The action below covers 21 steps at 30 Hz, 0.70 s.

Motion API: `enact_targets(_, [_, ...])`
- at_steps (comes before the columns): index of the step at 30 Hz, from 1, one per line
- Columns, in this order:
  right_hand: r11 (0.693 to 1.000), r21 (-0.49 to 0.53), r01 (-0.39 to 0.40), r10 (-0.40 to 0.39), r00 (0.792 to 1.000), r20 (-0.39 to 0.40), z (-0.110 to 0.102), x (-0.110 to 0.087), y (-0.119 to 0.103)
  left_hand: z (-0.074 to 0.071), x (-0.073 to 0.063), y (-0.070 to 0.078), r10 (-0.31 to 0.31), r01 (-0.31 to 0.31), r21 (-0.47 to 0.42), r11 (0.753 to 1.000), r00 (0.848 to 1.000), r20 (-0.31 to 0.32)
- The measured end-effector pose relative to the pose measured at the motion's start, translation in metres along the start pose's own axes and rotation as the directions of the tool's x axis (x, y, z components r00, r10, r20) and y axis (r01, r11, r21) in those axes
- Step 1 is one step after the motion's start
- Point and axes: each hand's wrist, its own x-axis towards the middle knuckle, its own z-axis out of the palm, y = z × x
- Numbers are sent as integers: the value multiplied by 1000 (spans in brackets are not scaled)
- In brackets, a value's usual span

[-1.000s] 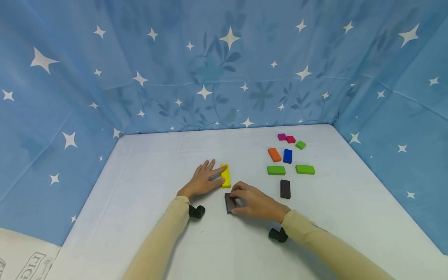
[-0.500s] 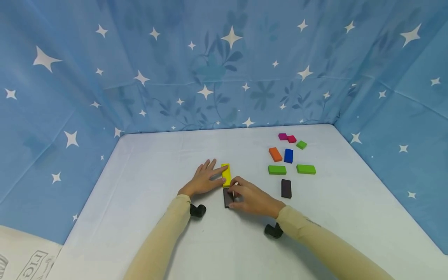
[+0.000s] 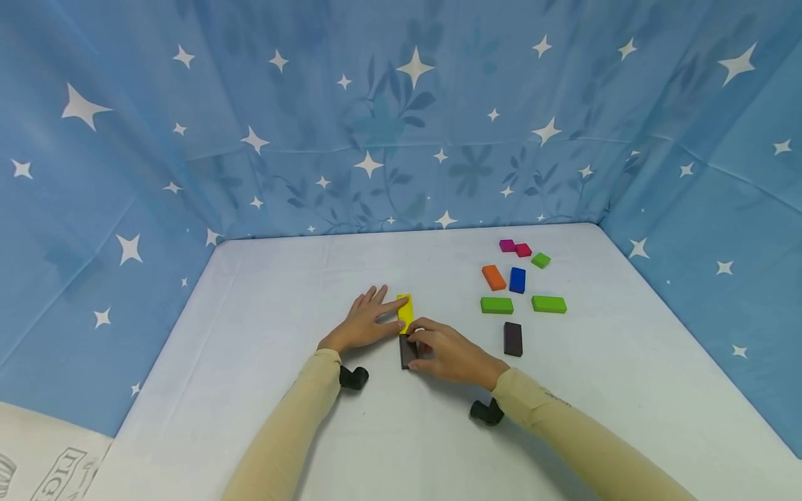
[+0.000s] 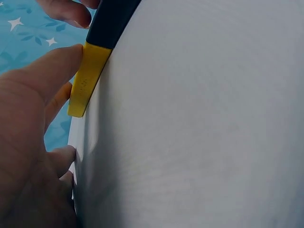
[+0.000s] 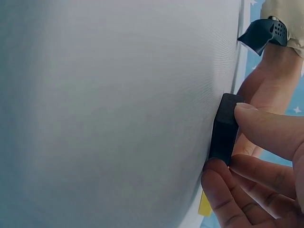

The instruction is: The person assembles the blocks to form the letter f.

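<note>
A yellow block point(image 3: 405, 314) lies on the white table, end to end with a black block point(image 3: 409, 353) nearer to me; they appear to touch. My left hand point(image 3: 363, 325) is spread flat on the table, its index finger and thumb resting on the yellow block. Between thumb and fingers, my right hand point(image 3: 454, 353) pinches the black block from the right. In the left wrist view the left thumb presses against the yellow block point(image 4: 90, 78), near its joint with the black block point(image 4: 113, 21). The right wrist view has the thumb on one end of the black block point(image 5: 224, 130).
Toward the right lie another black block point(image 3: 512, 339), two long green blocks point(image 3: 497, 305), an orange block point(image 3: 493, 277) and a blue block point(image 3: 517, 280). Small purple point(image 3: 507, 245), red point(image 3: 523, 250) and green cubes point(image 3: 541, 260) lie farther back. A blue starry curtain point(image 3: 313, 111) borders the table.
My right hand has slid the black block forward and slightly left, from a gap to the near end of the yellow block. My left hand has stayed in place.
</note>
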Motion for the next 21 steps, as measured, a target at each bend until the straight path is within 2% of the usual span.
enact_targets(10, [1000, -6, 1, -1, 1000, -13, 0, -1, 1, -2, 0, 3, -3, 3, 6, 1000, 1000, 5])
enact_targets(21, [998, 69, -6, 7, 1000, -24, -5, -6, 5, -3, -3, 6, -19, 18, 29, 999, 999, 30])
